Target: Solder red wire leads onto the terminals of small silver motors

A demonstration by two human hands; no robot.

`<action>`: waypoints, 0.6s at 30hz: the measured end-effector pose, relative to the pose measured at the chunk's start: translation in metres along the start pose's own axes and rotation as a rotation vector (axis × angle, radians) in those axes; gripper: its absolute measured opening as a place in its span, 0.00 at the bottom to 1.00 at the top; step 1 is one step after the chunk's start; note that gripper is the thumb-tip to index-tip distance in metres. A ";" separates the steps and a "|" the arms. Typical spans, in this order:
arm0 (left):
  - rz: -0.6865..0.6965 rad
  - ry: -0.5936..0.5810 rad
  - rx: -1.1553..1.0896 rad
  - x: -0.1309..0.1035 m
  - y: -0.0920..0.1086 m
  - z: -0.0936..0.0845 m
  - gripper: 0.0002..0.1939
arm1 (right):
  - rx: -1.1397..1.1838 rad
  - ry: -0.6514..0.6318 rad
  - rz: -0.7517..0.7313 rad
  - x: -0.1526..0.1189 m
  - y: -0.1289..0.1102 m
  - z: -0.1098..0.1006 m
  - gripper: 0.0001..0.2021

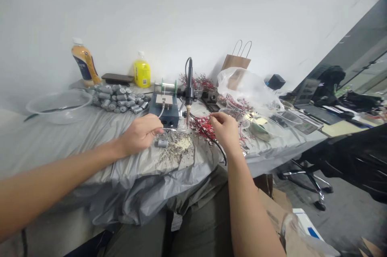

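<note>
My left hand (142, 134) is closed in front of the soldering station (165, 118). From its fingers a thin metal tool (173, 129), apparently tweezers, points right toward the soldering iron (189, 87), which is held upright, tip down. Below that tip lie a grey cylindrical part (162, 143) and a scatter of solder bits (181, 144). At the right edge of a pile of red wires with small metal ends (201, 128), my right hand (225, 128) has its fingertips pinched together. Whatever they may hold is too small to make out.
Several grey cylinders (117, 97) are heaped at the back left, beside a clear plastic bowl (60, 105). An orange bottle (84, 63) and a yellow bottle (142, 71) stand behind. A white plastic bag (248, 87) and clear tubs (266, 128) occupy the right. A black cable (216, 142) crosses the wires.
</note>
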State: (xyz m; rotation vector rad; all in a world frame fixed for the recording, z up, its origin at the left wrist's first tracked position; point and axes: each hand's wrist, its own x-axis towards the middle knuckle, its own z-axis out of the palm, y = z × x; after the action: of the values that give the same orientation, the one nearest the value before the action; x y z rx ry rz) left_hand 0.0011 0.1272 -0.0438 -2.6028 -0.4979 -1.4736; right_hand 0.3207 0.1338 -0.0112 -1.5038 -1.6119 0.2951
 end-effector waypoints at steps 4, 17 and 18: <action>0.002 -0.002 -0.001 -0.001 -0.001 0.000 0.09 | 0.018 0.005 -0.001 0.004 -0.003 0.005 0.11; 0.009 -0.002 -0.013 -0.002 -0.004 -0.001 0.10 | 0.081 0.135 -0.016 -0.021 -0.049 -0.051 0.10; 0.004 -0.007 -0.014 -0.003 -0.004 -0.001 0.10 | 0.076 0.145 -0.026 -0.031 -0.056 -0.061 0.09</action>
State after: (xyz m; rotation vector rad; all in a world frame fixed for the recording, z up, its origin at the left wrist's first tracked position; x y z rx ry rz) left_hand -0.0023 0.1303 -0.0461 -2.6186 -0.4851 -1.4731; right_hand 0.3223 0.0695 0.0492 -1.4125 -1.4886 0.2251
